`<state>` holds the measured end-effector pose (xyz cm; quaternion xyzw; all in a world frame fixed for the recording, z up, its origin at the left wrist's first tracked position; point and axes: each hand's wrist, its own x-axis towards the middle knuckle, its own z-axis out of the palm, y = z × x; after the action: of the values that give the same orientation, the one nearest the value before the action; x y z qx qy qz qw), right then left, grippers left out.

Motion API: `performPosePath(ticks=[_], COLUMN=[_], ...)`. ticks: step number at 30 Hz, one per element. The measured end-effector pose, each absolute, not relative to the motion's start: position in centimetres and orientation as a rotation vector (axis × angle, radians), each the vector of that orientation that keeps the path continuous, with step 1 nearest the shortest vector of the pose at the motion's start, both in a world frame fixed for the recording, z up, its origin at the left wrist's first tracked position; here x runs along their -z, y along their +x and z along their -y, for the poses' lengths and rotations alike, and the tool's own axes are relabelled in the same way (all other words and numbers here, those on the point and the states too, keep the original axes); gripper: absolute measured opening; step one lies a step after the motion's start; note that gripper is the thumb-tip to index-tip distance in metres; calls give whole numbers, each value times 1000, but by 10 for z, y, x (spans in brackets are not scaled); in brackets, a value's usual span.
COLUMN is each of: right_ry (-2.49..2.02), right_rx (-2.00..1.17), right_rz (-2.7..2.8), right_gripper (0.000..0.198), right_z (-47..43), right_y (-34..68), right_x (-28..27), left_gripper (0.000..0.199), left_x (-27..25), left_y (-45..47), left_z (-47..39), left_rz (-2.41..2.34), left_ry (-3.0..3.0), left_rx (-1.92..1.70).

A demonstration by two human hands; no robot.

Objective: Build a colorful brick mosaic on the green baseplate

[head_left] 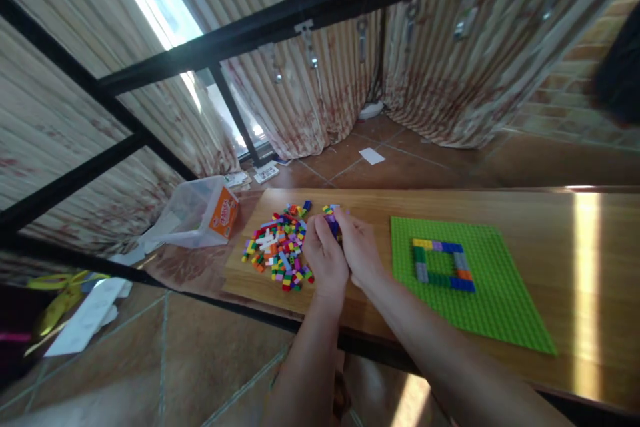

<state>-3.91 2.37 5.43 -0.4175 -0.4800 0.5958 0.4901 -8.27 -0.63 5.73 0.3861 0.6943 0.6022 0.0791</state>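
My left hand point(326, 253) and my right hand point(361, 247) are close together at the right side of a loose pile of small toy bricks point(285, 247). Both have curled fingers, with the thumbs toward each other. A few dark blue and purple bricks point(332, 223) show in the gap between them; the fingers cover most of what is there. Right of my hands lies a green baseplate point(500, 300). Fixed on it is a rectangular ring of bricks point(440, 280) in yellow, purple, blue, green, grey and orange, with an open middle.
The bricks and plate lie on a long wooden table point(550, 207). Past its left end, a clear plastic box point(200, 210) with an orange label stands on the floor. A black metal frame point(340, 7) and curtains point(310, 107) are behind. A paper point(372, 156) lies on the tiles.
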Motion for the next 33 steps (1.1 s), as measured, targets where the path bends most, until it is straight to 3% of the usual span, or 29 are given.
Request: performPosePath(ticks=[7,15,21,33], right_ry=[-1139,-1244,-1240,-1013], right_rx=[-1297,-1074,-950,-1072], right_rz=[1694,1990,2053,2078], right_gripper=[46,46,47,41], right_z=[-36,-40,-42,-56], right_y=[-95,-93,-87,-69], right_x=[-34,-34,-35,-36], left_gripper=[36,39,38,32], left_x=[-46,-48,-47,-53], left_y=[-142,-148,-147,-165], left_z=[10,18,20,25], left_rz=[-2430,-2511,-2493,-2435], left_ry=[949,965,1019,1052], left_rx=[-1423,-1039,-1077,-1203])
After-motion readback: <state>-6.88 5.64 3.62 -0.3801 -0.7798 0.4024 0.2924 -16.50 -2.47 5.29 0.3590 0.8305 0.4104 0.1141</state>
